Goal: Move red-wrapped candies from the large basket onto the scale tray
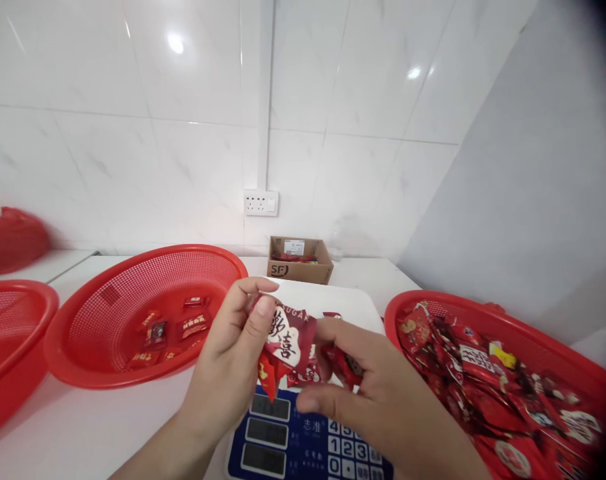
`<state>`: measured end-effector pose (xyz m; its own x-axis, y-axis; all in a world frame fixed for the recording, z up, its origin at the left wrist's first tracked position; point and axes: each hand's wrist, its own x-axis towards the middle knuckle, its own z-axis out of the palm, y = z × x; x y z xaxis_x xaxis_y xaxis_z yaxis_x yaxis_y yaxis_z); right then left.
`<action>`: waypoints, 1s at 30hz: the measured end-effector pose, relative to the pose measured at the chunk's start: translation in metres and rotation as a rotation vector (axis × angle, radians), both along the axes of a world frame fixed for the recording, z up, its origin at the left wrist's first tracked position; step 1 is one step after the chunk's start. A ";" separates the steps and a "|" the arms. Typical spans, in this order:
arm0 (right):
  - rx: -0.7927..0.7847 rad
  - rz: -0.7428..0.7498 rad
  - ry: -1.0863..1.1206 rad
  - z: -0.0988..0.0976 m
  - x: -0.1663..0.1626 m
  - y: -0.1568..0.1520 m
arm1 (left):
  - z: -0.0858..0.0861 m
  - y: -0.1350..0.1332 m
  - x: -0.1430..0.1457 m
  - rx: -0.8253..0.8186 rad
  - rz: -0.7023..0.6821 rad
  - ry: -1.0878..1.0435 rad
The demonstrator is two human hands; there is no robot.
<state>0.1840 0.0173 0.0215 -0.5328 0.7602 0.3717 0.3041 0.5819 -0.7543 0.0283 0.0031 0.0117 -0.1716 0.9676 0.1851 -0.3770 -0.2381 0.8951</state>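
My left hand [230, 343] is closed on a small dark red candy bag [297, 337], with its thumb pressed on the front. The bag has a white patch with black characters and the word SUGAR. A brighter red wrapper [269, 377] hangs under it. My right hand [377, 380] is at the bag's right side, its fingers curled round a dark red wrapped candy [351, 368] and its thumb apart. Both hands are over a scale [310, 433] with a blue keypad panel and white top. More red wrappers [310, 375] lie on the scale, partly hidden.
To the left, a red mesh basket [133, 267] holds several wrapped candies, beside another red basket [13, 290]. On the right stands a red basket [483, 303] heaped with red candy packets. A small cardboard box [305, 273] is at the back, by the wall.
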 end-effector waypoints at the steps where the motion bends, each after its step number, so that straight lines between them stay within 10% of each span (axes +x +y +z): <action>1: 0.035 0.002 -0.013 -0.001 -0.002 0.000 | 0.002 0.000 0.000 -0.054 -0.041 -0.059; 18: 0.338 -0.077 0.299 -0.013 -0.013 0.001 | 0.000 0.006 -0.001 -0.147 -0.210 -0.212; 24: 0.112 -0.214 0.615 -0.013 -0.007 -0.001 | -0.001 0.008 -0.010 -0.017 -0.028 -0.026; 30: -0.076 -0.340 0.703 -0.011 -0.016 -0.004 | -0.006 -0.001 -0.004 0.063 -0.390 0.288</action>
<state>0.1685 0.0133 0.0105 0.0744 0.8763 0.4760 -0.1071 0.4816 -0.8698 0.0238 0.0025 0.0062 0.2682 0.9349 0.2323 -0.1879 -0.1858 0.9645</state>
